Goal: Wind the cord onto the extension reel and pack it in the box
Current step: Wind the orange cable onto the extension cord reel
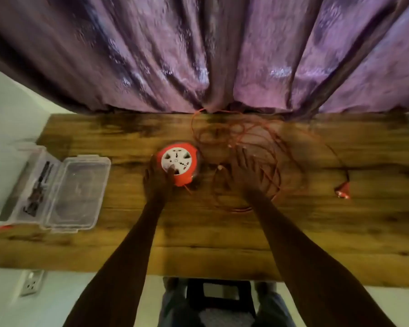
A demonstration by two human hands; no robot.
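Winding not yet begun; cord loose, reel steadied.

Reel is gripped by the left hand, thumb on its white face; right hand is spread flat, holding nothing, over the cord coiled just right of the grip. Box lies open, well left. Next, cord must be picked up and fed.

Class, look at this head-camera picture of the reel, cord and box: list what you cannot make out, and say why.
- Far end of the cord: runs under the curtain, head view.
- Contents of the box lid side: blurred, too small.
- Socket markings on the reel: blurred, partly covered by the left hand.
- Cord loops beneath the right hand: hidden.
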